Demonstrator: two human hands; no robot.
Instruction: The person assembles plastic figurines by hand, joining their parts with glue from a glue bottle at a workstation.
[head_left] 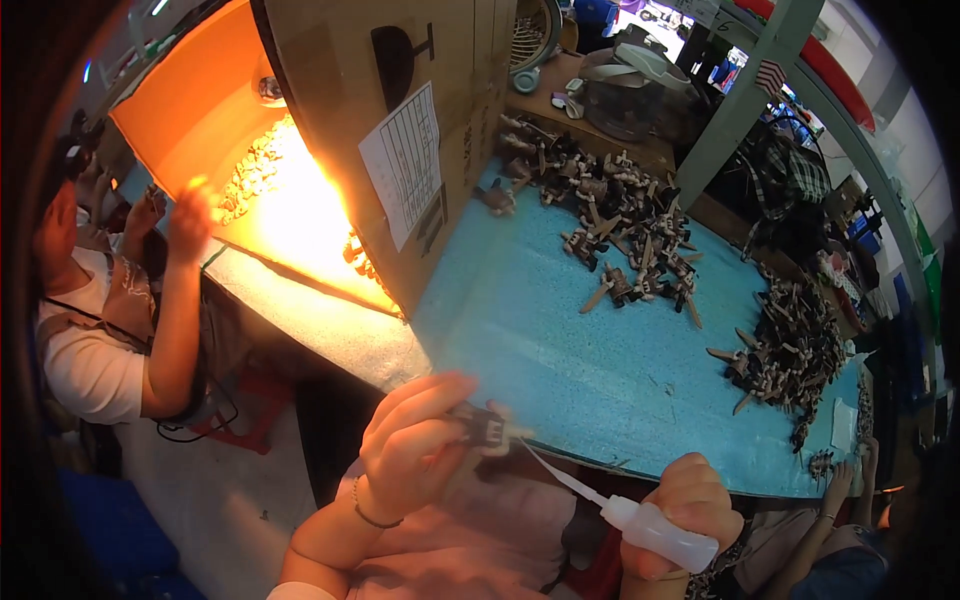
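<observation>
Above the table's near edge, my left hand pinches a small dark brown and beige toy figure. My right hand is wrapped round a white squeeze bottle with a long thin nozzle. The nozzle points up and left, its tip at the figure's near side; whether they touch I cannot tell. Across the blue tabletop lies a loose heap of similar brown figures with tan blade-like parts. Another dark heap lies at the right.
A tall cardboard box wall with a paper sheet stands left of the blue surface. Behind it glows a brightly lit cardboard enclosure holding small pieces. A co-worker sits at left; another person's hands are at right. A metal post rises behind.
</observation>
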